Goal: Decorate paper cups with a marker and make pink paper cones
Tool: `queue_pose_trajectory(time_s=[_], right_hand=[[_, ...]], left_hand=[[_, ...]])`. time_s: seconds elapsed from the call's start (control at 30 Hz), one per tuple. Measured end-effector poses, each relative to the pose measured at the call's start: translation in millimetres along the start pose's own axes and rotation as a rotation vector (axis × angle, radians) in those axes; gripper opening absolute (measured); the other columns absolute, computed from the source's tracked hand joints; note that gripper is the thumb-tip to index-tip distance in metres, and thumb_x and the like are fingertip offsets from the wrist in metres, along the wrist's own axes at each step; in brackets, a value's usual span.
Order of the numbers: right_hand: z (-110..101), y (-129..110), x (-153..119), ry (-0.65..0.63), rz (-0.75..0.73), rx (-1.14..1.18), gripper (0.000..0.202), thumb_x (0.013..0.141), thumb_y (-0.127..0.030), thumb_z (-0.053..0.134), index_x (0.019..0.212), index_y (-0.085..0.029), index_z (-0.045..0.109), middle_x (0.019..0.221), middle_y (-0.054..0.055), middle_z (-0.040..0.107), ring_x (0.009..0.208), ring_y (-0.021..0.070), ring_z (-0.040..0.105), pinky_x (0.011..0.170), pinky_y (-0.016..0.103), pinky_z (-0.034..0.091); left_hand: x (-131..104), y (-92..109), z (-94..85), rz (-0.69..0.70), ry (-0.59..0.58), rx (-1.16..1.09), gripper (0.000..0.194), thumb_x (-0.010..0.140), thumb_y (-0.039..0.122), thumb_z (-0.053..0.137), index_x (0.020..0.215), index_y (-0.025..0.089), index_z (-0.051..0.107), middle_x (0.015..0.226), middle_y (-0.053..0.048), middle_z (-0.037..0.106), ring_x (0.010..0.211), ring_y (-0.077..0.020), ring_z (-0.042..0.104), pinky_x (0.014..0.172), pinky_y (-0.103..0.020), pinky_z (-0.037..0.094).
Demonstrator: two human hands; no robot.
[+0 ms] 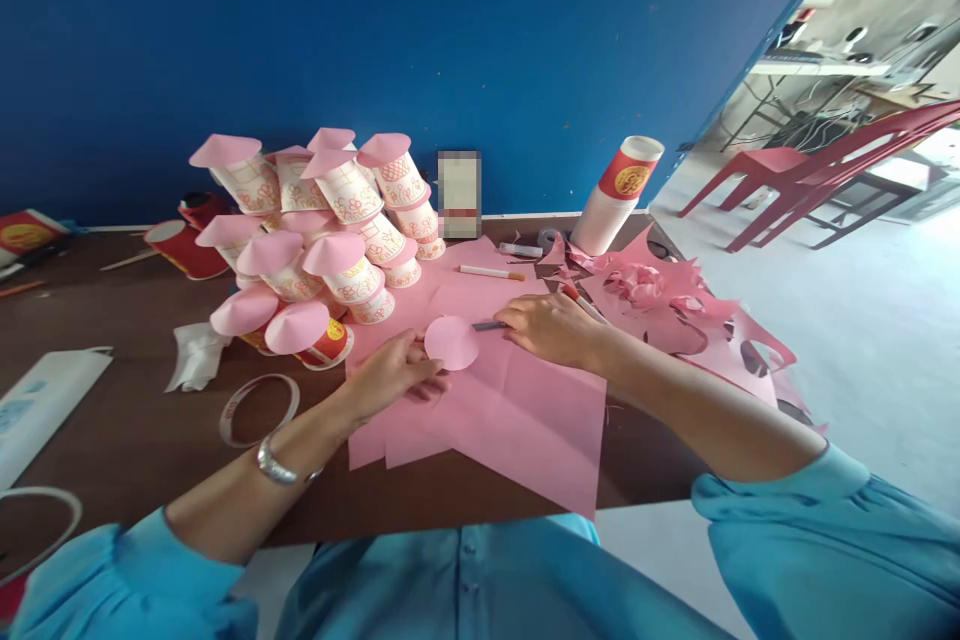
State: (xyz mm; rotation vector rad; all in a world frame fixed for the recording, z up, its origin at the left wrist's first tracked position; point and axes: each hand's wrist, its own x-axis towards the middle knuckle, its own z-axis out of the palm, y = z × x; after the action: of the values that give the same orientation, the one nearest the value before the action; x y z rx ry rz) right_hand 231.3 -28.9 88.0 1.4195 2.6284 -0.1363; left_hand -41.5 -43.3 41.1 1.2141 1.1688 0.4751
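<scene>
My left hand (397, 370) pinches a pink paper circle (451, 343) by its left edge, above the pink sheets. My right hand (551, 325) is closed around what look like scissors; only their grey blades (489, 326) show, pointing left at the circle's right edge, and the handles are hidden in the palm. Pink paper sheets (525, 420) lie spread beneath both hands. To the left stand stacked paper cups (349, 190) with drawn patterns and pink paper cone tops (334, 255).
Cut pink scraps (675, 300) pile at the right. Behind them leans a tall stack of paper cups (615, 195). A marker (491, 273) lies behind my hands. A tape ring (259, 410) and crumpled white paper (197, 356) rest at left. The blue wall (525, 50) bounds the table.
</scene>
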Motion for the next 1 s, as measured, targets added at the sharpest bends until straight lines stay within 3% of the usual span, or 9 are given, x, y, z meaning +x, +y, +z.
queue_pose_trajectory(time_s=[0.13,0.27,0.33,0.53,0.7,0.77,0.83,0.9,1.0], right_hand=[[0,28,21,0.141,0.174,0.013,0.030,0.108,-0.023,0.049,0.120,-0.023,0.076,0.132,0.008,0.076,0.118,0.0276,0.071,0.084,0.034,0.055],[1,62,47,0.223,0.355,0.010,0.035,0.108,-0.024,0.047,0.127,-0.023,0.076,0.132,0.011,0.073,0.123,0.0290,0.066,0.090,0.036,0.054],[4,74,59,0.231,0.406,0.010,0.035,0.106,-0.025,0.050,0.130,-0.020,0.076,0.136,0.013,0.071,0.130,0.0317,0.060,0.091,0.037,0.053],[22,90,87,0.261,0.425,0.013,0.033,0.103,-0.018,0.054,0.123,-0.015,0.078,0.139,0.016,0.069,0.134,0.0338,0.056,0.103,0.040,0.050],[24,87,84,0.340,0.424,0.061,0.033,0.102,-0.016,0.053,0.125,-0.014,0.076,0.132,0.018,0.074,0.128,0.0352,0.062,0.103,0.044,0.051],[22,77,74,0.376,0.388,0.100,0.033,0.104,-0.020,0.054,0.130,-0.017,0.073,0.129,0.016,0.076,0.119,0.0321,0.068,0.099,0.042,0.053],[23,63,62,0.397,0.287,0.176,0.029,0.107,-0.028,0.053,0.127,-0.024,0.072,0.120,0.009,0.080,0.104,0.0254,0.073,0.091,0.035,0.055],[27,49,51,0.445,0.021,0.451,0.026,0.106,-0.032,0.057,0.121,-0.021,0.074,0.114,0.010,0.081,0.097,0.0227,0.074,0.085,0.032,0.055],[37,31,42,0.471,-0.218,0.720,0.026,0.103,-0.038,0.062,0.117,-0.021,0.077,0.106,0.009,0.081,0.091,0.0204,0.072,0.082,0.031,0.055]], left_hand=[[-13,3,-7.1,0.031,-0.017,0.342,0.062,0.082,0.065,0.074,0.119,0.019,0.056,0.080,-0.007,0.079,0.053,-0.0228,0.068,0.049,-0.032,0.049],[-15,14,-13.1,0.243,0.237,0.811,0.032,0.087,0.051,0.071,0.103,0.023,0.071,0.080,-0.007,0.079,0.072,-0.0277,0.073,0.062,-0.032,0.043],[-12,21,-13.0,0.280,0.300,0.938,0.021,0.089,0.045,0.069,0.092,0.025,0.074,0.084,-0.006,0.080,0.080,-0.0287,0.074,0.065,-0.033,0.040],[-15,49,-12.2,0.250,0.248,1.190,0.026,0.092,0.038,0.069,0.071,0.023,0.069,0.070,-0.004,0.074,0.067,-0.0242,0.067,0.062,-0.032,0.031],[-14,50,-21.6,0.407,0.244,1.061,0.020,0.093,0.035,0.070,0.077,0.022,0.069,0.070,0.000,0.071,0.065,-0.0181,0.065,0.061,-0.029,0.038],[-6,42,-22.4,0.584,0.311,0.919,0.012,0.092,0.033,0.072,0.091,0.021,0.070,0.084,-0.001,0.075,0.070,-0.0164,0.068,0.065,-0.027,0.047],[7,34,-19.8,0.735,0.391,0.799,0.026,0.092,0.035,0.075,0.112,0.020,0.067,0.105,-0.005,0.077,0.073,-0.0150,0.070,0.067,-0.027,0.054],[20,27,-14.3,0.820,0.387,0.729,0.042,0.094,0.040,0.075,0.128,0.020,0.061,0.116,-0.008,0.077,0.076,-0.0147,0.072,0.065,-0.026,0.056],[34,21,-4.7,0.888,0.311,0.702,0.031,0.099,0.038,0.071,0.124,0.020,0.065,0.105,-0.006,0.079,0.073,-0.0137,0.073,0.063,-0.024,0.057]])
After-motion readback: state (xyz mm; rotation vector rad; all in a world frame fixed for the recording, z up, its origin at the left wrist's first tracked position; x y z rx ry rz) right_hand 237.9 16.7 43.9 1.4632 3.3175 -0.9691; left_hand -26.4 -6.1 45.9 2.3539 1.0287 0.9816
